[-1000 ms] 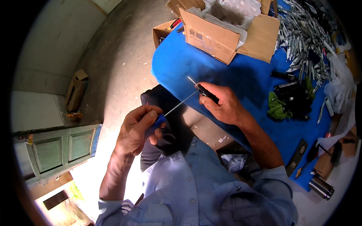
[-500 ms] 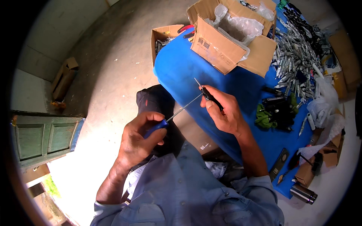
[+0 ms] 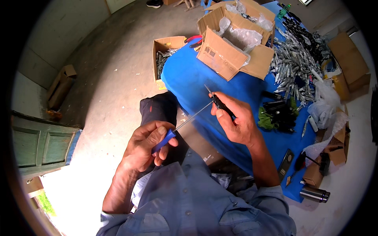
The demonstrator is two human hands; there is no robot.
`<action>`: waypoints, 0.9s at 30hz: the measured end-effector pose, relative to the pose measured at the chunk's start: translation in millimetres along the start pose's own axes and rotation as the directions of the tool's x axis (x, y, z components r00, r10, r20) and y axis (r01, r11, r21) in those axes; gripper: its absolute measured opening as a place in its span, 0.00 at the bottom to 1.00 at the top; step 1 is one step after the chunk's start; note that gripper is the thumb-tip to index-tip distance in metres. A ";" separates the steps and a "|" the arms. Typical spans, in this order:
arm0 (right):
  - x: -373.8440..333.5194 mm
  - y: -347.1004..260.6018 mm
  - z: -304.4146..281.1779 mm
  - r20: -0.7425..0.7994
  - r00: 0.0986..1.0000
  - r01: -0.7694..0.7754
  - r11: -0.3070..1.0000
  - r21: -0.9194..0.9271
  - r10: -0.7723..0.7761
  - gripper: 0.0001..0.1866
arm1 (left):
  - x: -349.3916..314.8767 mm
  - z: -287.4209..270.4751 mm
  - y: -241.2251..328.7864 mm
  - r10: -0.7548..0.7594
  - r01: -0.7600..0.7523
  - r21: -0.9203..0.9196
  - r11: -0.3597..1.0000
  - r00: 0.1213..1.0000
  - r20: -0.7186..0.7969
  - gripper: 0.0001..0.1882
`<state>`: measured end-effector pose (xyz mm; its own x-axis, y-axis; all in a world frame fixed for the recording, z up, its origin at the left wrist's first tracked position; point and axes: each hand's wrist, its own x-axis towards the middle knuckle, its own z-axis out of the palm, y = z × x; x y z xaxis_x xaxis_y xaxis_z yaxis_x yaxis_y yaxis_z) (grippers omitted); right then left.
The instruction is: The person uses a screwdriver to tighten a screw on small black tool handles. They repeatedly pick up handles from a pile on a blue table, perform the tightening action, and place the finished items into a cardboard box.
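The left hand (image 3: pixel 146 147) is wrapped tight around the blue handle of a screwdriver (image 3: pixel 179 128), its thin shaft angling up to the small black folding knife (image 3: pixel 219 103) pinched in the right hand (image 3: pixel 235 120) above the blue table (image 3: pixel 189 78). Looks like the driving step, tip at a screw. Next, judging by this: steady turning with the knife held firm.

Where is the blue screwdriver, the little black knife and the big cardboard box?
blue screwdriver (image 3: pixel 164 141), head view, on its handle.
black knife (image 3: pixel 219 104), head view, on its handle.
cardboard box (image 3: pixel 220 59), head view, on its front flap.
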<state>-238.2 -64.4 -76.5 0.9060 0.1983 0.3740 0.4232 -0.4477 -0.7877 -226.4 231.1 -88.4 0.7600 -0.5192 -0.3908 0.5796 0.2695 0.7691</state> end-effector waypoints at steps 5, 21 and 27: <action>-5.7 -16.3 2.6 -0.014 1.000 -0.003 1.000 -0.024 0.002 0.18 | -17.1 3.0 -2.2 0.194 -0.189 0.316 0.930 0.981 0.015 0.17; -42.2 -68.7 -0.5 -0.072 0.993 -0.094 0.996 0.001 0.094 0.18 | -53.4 13.1 -6.9 0.106 -0.128 0.227 0.965 0.989 0.106 0.18; -65.5 -74.2 -6.8 -0.148 0.980 -0.128 0.991 0.026 0.131 0.18 | -64.5 36.0 -5.4 0.217 -0.242 0.344 0.907 0.970 0.112 0.11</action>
<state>-329.1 -50.1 -39.2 0.9419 0.0071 0.3358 0.3035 -0.4466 -0.8417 -289.2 234.0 -49.1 0.8298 -0.5359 -0.1557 0.2401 0.0910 0.9665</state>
